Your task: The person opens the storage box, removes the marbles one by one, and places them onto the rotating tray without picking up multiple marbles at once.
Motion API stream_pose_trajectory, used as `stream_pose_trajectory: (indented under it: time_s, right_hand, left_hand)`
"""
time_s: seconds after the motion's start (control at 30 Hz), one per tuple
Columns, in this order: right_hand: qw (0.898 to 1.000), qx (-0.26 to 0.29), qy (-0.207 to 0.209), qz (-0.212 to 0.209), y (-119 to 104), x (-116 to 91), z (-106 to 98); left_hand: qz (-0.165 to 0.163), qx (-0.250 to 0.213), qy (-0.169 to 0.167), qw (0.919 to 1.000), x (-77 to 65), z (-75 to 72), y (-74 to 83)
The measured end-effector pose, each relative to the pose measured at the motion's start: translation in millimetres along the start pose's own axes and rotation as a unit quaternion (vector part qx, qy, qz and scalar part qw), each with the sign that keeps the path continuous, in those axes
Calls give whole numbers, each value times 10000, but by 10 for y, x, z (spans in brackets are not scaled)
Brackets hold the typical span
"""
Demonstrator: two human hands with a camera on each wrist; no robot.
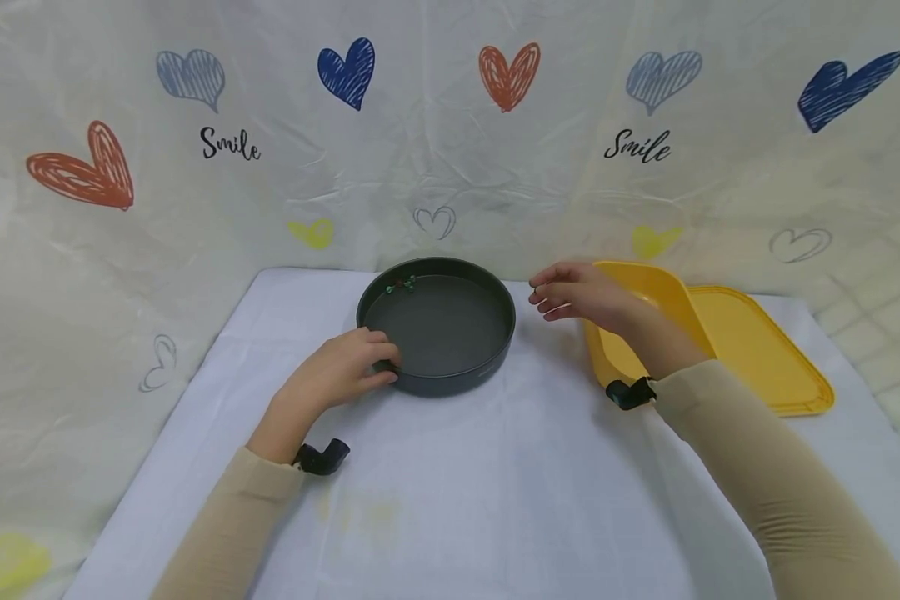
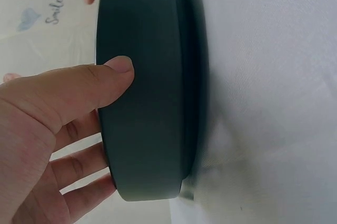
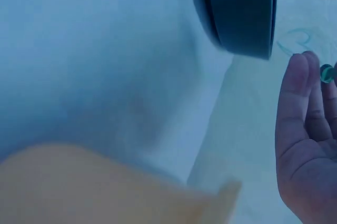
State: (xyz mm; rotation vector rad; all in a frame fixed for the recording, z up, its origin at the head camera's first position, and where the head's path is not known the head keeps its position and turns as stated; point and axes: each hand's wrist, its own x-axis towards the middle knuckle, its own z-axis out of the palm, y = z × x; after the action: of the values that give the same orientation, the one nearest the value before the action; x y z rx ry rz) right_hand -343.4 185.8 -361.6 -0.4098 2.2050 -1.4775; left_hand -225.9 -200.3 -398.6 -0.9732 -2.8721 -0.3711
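Note:
A dark round baking pan [image 1: 450, 321] stands on the white cloth, with several small green and reddish marbles [image 1: 401, 286] at its far left inside. At the pan's near left rim, my left hand [image 1: 348, 362] grips the wall. In the left wrist view its thumb [image 2: 113, 79] presses the outer side while the other fingers reach over the rim. My right hand [image 1: 581, 292] hovers between the pan and a yellow tub [image 1: 701, 321]. Its fingers pinch a small green glass marble [image 3: 326, 73], which also shows in the left wrist view.
A flat yellow lid [image 1: 768, 350] lies to the right of the tub, partly behind it. A pale sheet printed with hearts [image 1: 348, 71] hangs close behind the table. White cloth [image 1: 480, 492] covers the table in front of the pan.

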Motion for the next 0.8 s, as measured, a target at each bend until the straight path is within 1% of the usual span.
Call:
stream_pose_trajectory:
  time_s: [0.13,0.27,0.4,0.67,0.8]
  right_hand:
    - [9987,506,44,22,8,62,138]
    - [9967,809,-11,19,-2,115,250]
    - [9948,1017,-3,85,-39,153,356]
    - [9895,1414,-163,260,-131,196,543]
    - [9877,1513,-246,304,-140,253,626]
  left_hand:
    - [43,-37,85,9999,-5,1,-1]
    - [65,-38,146,9999,-13,-8,1]
    - [66,-49,156,9998,-15,-22,9]
    - [70,-19,130,9999,-9,-17,1]
    - [65,-33,113,9999,-9,-18,2]
